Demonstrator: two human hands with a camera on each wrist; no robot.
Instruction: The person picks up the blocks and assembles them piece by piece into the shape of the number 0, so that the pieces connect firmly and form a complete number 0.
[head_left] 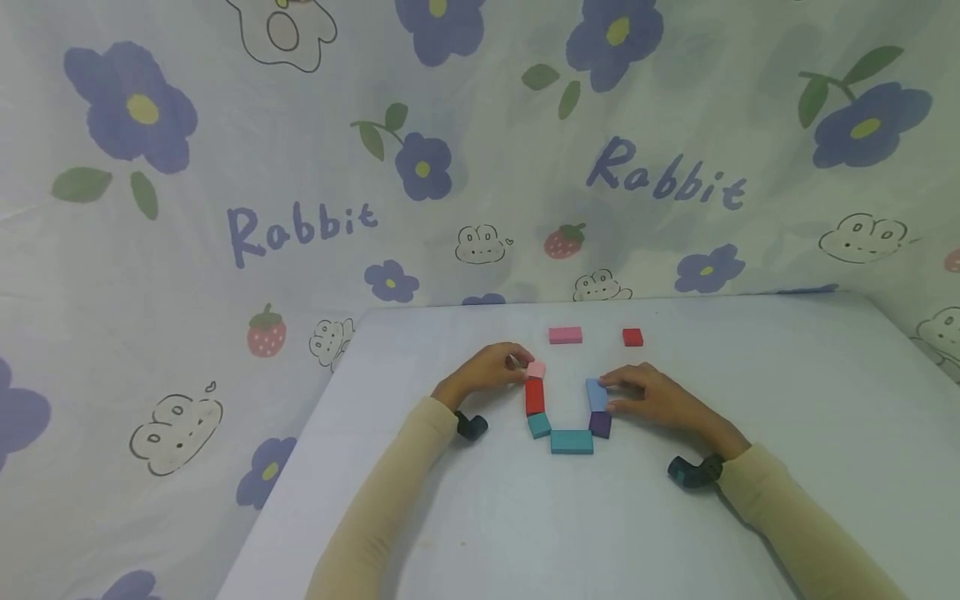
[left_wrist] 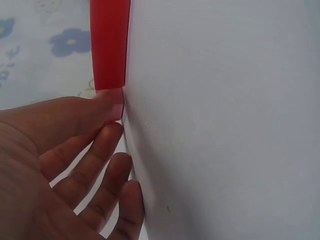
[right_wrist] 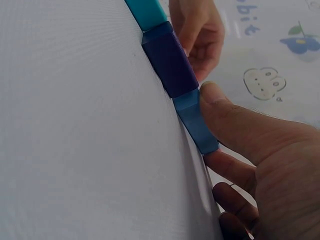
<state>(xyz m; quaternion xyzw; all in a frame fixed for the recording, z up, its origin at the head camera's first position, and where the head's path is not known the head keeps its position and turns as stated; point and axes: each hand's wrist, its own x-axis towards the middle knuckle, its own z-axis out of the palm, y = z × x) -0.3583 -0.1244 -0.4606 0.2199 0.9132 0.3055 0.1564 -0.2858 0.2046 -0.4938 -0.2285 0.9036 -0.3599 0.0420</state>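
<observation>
My left hand (head_left: 491,367) pinches a small pink cube (head_left: 536,370) at the far end of a red block (head_left: 534,396). In the left wrist view the thumb covers much of that cube. My right hand (head_left: 660,398) grips a light blue block (head_left: 597,395), its thumb along the side and a finger at the far end. This block touches a dark purple cube (head_left: 600,424) in the right wrist view. A teal cube (head_left: 538,426) sits below the red block, and a longer teal block (head_left: 572,442) lies at the near side. Together they form a U shape.
Beyond the U, a pink block (head_left: 566,335) and a small red block (head_left: 632,337) lie apart on the white table (head_left: 480,525). A printed cloth (head_left: 487,192) hangs behind the table's far edge. Each wrist wears a dark camera, such as the right one (head_left: 693,472).
</observation>
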